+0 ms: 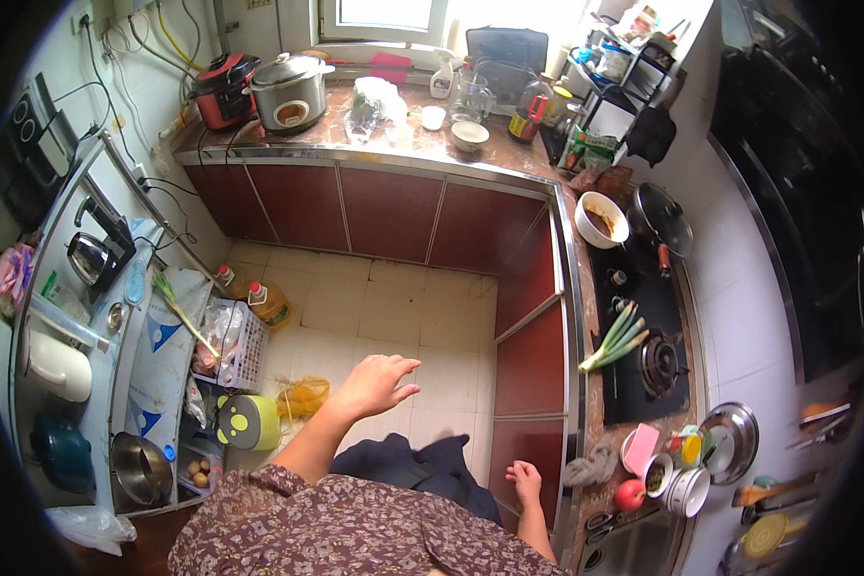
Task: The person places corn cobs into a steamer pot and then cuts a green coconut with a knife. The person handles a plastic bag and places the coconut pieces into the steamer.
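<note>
My left hand [380, 386] is raised over the tiled floor, palm down, fingers apart, holding nothing. Low at the right, my right hand [524, 481] hangs beside the dark red cabinet doors with its fingers curled; whether anything is in it cannot be told. Green onion stalks [614, 340] lie on the black gas stove [619, 396] at the right. Behind them stand a white bowl with brown food residue [602, 219] and a dark lidded pan [659, 223]. Nearer to my right hand, a red apple [629, 495] and a grey cloth [592, 466] rest on the counter.
A counter along the window holds a red electric cooker [225, 93], a grey slow cooker [288, 93], a plastic bag [376, 106] and bottles. Metal shelving [151, 360] stands left. On the floor are a white basket [248, 345], an oil jug [269, 306] and a bear-shaped stool [248, 423].
</note>
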The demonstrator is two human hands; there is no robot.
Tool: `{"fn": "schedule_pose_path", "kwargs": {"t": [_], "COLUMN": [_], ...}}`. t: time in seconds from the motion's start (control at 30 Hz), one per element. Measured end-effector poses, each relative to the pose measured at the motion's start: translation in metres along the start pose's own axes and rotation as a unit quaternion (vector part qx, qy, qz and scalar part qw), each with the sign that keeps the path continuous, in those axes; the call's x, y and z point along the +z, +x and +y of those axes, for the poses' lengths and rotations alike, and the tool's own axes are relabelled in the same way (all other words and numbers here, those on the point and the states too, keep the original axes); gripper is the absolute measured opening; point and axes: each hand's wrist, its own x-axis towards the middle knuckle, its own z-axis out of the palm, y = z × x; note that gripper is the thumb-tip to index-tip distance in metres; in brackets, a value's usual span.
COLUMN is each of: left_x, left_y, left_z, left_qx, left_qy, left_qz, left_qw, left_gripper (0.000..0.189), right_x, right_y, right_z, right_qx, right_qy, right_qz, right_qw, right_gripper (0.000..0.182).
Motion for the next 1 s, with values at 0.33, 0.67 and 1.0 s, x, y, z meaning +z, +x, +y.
{"fn": "schedule_pose_path", "kwargs": {"t": [0.33,0.67,1.0], "left_x": [-0.051,-0.117,-0.155], "left_y": [0.145,0.309,0.501], "left_z": [-0.101,-0.195,-0.438], "left_qx": [-0.135,-0.14,-0.221], "left_qy": [0.034,-0.022,-0.287], "left_qz": [0.021,0.106,0.124], "left_qw": [0.99,0.984,0.924], "left_gripper": [0.042,0.038,0.042], "right_x": [0.116,0.322,0.566], "right_y": [0.206,0.352,0.426], "right_z": [-0.185,-0.421,-0.561], "right_qx": [-0.062,-0.155,-0.214], "right_qy": [-0.052,-0.096,-0.062], "right_qz": [-0.084,-0.261,-0.36], "right_qw": [0.993,0.948,0.906], "right_gripper": [0.019,0.022,0.023]}}
